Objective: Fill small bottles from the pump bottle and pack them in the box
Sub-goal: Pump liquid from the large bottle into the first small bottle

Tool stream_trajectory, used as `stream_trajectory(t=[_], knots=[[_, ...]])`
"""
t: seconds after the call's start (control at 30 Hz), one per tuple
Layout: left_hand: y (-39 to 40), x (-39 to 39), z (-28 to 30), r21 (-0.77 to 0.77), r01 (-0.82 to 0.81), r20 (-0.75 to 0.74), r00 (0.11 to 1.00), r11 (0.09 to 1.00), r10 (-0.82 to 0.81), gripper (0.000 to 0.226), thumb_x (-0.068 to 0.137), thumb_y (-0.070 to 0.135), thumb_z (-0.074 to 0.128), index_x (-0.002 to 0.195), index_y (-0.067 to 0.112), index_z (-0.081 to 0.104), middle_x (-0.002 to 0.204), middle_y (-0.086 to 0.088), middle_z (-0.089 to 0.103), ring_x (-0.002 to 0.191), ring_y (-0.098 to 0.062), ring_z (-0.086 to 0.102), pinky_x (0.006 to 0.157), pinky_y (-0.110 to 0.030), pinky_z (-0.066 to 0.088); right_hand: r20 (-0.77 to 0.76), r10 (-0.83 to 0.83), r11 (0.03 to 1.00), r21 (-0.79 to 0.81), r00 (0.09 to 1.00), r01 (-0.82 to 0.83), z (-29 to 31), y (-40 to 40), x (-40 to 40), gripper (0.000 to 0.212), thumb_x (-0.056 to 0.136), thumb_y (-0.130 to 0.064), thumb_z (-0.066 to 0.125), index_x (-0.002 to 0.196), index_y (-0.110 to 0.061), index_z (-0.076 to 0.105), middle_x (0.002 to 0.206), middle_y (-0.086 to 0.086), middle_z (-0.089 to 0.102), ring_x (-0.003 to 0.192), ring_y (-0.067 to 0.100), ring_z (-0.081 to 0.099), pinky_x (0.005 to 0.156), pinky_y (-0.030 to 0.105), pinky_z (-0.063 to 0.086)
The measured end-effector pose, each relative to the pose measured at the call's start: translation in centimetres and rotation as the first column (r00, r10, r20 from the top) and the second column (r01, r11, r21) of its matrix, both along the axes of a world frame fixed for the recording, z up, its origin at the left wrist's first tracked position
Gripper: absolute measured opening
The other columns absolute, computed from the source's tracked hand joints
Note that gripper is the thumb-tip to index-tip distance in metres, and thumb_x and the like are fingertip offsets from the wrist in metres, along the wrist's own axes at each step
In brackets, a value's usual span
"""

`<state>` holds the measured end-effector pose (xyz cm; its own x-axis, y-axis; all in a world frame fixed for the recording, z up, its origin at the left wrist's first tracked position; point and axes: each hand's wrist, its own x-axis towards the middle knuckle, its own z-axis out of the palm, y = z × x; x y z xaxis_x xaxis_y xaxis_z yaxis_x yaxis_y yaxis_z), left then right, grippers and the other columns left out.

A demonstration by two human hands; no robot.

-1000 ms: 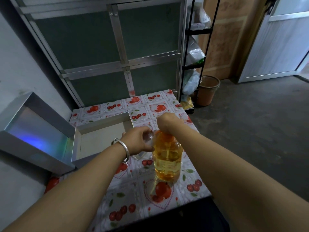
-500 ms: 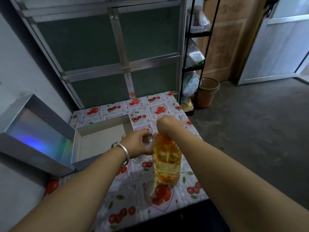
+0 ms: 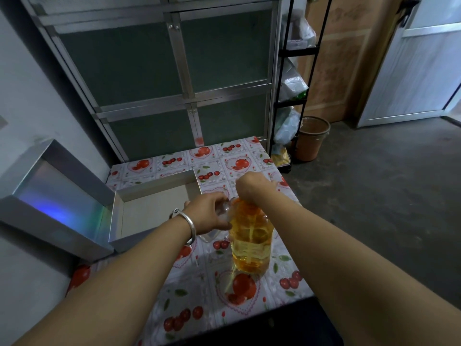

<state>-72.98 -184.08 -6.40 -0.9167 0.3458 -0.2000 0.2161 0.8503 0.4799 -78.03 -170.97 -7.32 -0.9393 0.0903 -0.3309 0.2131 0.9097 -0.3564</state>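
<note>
A large pump bottle [image 3: 250,242] of amber liquid stands upright on the fruit-patterned table [image 3: 189,295]. My right hand [image 3: 253,187] rests on top of it and covers the pump head, fingers curled over it. My left hand [image 3: 208,213], with a silver bangle at the wrist, grips a small clear bottle [image 3: 224,209] held against the pump bottle's neck. The silver box [image 3: 117,216] lies open to the left with its lid [image 3: 50,196] tilted up against the wall; its pale inside shows no bottles.
A clear piece [image 3: 207,237], perhaps another small bottle, lies on the table under my left wrist. A metal-framed cabinet [image 3: 162,71] stands behind the table. A black shelf rack [image 3: 289,101] with bags and a brown bucket [image 3: 311,138] stand to the right.
Both hands keep their hold on the small bottle and the pump head. The view has shifted slightly; the hands sit a little farther up the table.
</note>
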Motion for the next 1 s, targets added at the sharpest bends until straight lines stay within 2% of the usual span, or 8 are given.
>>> stream_trajectory(t=[0.07, 0.17, 0.33, 0.43, 0.53, 0.77, 0.83, 1.0], knots=[[0.0, 0.0, 0.1, 0.006, -0.002, -0.003, 1.000, 1.000, 0.002, 0.039, 0.067, 0.030, 0.077, 0.100, 0.018, 0.059, 0.095, 0.000, 0.061, 0.091, -0.021, 0.058, 0.090, -0.046, 0.047, 0.033, 0.027, 0.993, -0.113, 0.999, -0.023, 0.3, 0.3, 0.0, 0.040, 0.095, -0.018, 0.037, 0.132, -0.009, 0.050, 0.123, 0.015, 0.056, 0.108, 0.031, 0.055, 0.103, 0.051, 0.040], [0.1, -0.1, 0.4, 0.030, 0.001, -0.003, 1.000, 1.000, 0.000, 0.036, 0.068, 0.029, 0.076, 0.097, 0.019, 0.058, 0.093, 0.000, 0.061, 0.090, -0.020, 0.057, 0.089, -0.046, 0.047, 0.107, 0.068, 0.995, -0.081, 0.992, -0.059, 0.2, 0.1, -0.8, 0.049, 0.097, -0.015, 0.035, 0.145, -0.015, 0.030, 0.143, 0.015, 0.040, 0.129, 0.037, 0.041, 0.107, 0.059, 0.032], [0.0, 0.0, 0.2, 0.023, 0.014, -0.009, 1.000, 1.000, -0.014, 0.036, 0.067, 0.026, 0.078, 0.097, 0.019, 0.058, 0.092, 0.002, 0.060, 0.089, -0.020, 0.057, 0.086, -0.041, 0.050, -0.017, 0.029, 0.999, 0.013, 0.999, -0.029, -0.8, 0.3, -0.8, 0.032, 0.091, -0.015, 0.040, 0.121, -0.012, 0.054, 0.090, 0.005, 0.051, 0.093, 0.026, 0.049, 0.105, 0.052, 0.034], [-0.3, 0.2, 0.0, 0.019, 0.000, -0.004, 1.000, 1.000, 0.000, 0.038, 0.066, 0.028, 0.078, 0.098, 0.019, 0.058, 0.093, 0.001, 0.061, 0.090, -0.020, 0.058, 0.087, -0.041, 0.050, -0.003, 0.041, 0.999, 0.013, 0.999, -0.041, -0.9, 0.2, -0.7, 0.041, 0.095, -0.022, 0.035, 0.134, -0.017, 0.047, 0.118, 0.007, 0.054, 0.112, 0.030, 0.049, 0.108, 0.055, 0.028], [-0.5, 0.4, 0.1, 0.012, -0.014, -0.013, 1.000, 1.000, 0.014, 0.039, 0.067, 0.028, 0.078, 0.100, 0.017, 0.060, 0.096, -0.001, 0.063, 0.092, -0.021, 0.058, 0.090, -0.045, 0.048, 0.062, 0.078, 0.996, -0.035, 0.995, -0.076, -0.4, 0.2, -0.8, 0.047, 0.100, -0.028, 0.027, 0.145, -0.017, 0.030, 0.144, 0.013, 0.039, 0.131, 0.035, 0.037, 0.110, 0.058, 0.026], [-0.1, 0.3, 0.3, 0.009, 0.004, -0.006, 1.000, 1.000, -0.004, 0.041, 0.067, 0.028, 0.078, 0.102, 0.019, 0.059, 0.095, 0.002, 0.061, 0.092, -0.019, 0.058, 0.089, -0.042, 0.049, -0.023, 0.035, 0.999, 0.025, 0.999, -0.035, -0.6, 0.1, -0.6, 0.040, 0.092, -0.014, 0.037, 0.130, -0.017, 0.050, 0.119, 0.008, 0.054, 0.108, 0.028, 0.050, 0.110, 0.056, 0.025], [-0.1, 0.4, 0.2, 0.010, 0.003, -0.002, 1.000, 1.000, -0.003, 0.039, 0.068, 0.028, 0.078, 0.101, 0.019, 0.058, 0.092, 0.005, 0.058, 0.091, -0.018, 0.057, 0.090, -0.040, 0.048, -0.028, 0.029, 0.999, 0.023, 0.999, -0.028, -0.5, 0.1, -0.2, 0.039, 0.092, -0.016, 0.035, 0.128, -0.017, 0.051, 0.123, 0.008, 0.055, 0.115, 0.029, 0.049, 0.111, 0.057, 0.020], [-0.2, 0.4, 0.3, 0.003, 0.008, -0.004, 1.000, 1.000, -0.008, 0.037, 0.069, 0.027, 0.077, 0.098, 0.020, 0.056, 0.093, 0.004, 0.057, 0.090, -0.018, 0.055, 0.087, -0.038, 0.048, 0.056, 0.088, 0.992, -0.096, 0.995, -0.082, 0.5, 0.3, 0.0, 0.044, 0.098, -0.019, 0.034, 0.141, -0.011, 0.037, 0.139, 0.016, 0.046, 0.127, 0.037, 0.044, 0.106, 0.057, 0.034]])
